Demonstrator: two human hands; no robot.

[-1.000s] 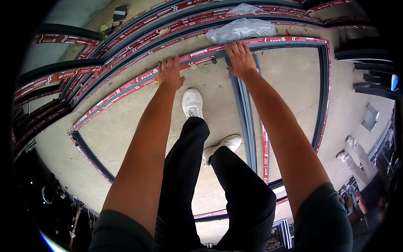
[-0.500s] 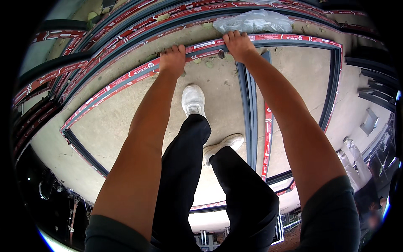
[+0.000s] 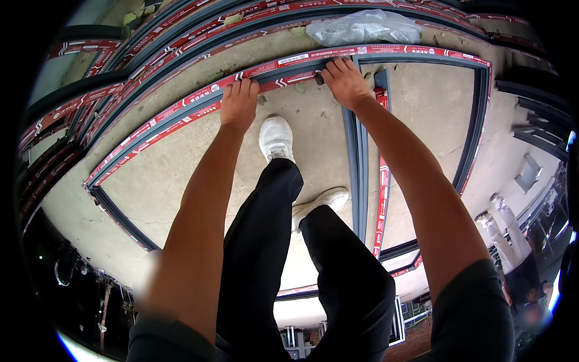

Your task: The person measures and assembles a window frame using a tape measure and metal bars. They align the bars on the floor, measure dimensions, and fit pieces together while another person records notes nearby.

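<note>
White shoes (image 3: 276, 136) stand within the outline of the grey frame (image 3: 357, 175), which surrounds them; at the frame's far bar, the left hand (image 3: 239, 104) and, near its divider, the right hand (image 3: 347, 84) grip with bent fingers; beyond the frame lie a clear plastic bag (image 3: 365, 28) and other red-taped frames (image 3: 226, 45)

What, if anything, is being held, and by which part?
The left hand and right hand touch the red-taped frame's far bar; whether they actually grip it cannot be told.

Bright, soft light covers the floor (image 3: 313, 148), straight edges bowing toward blackened corners.
</note>
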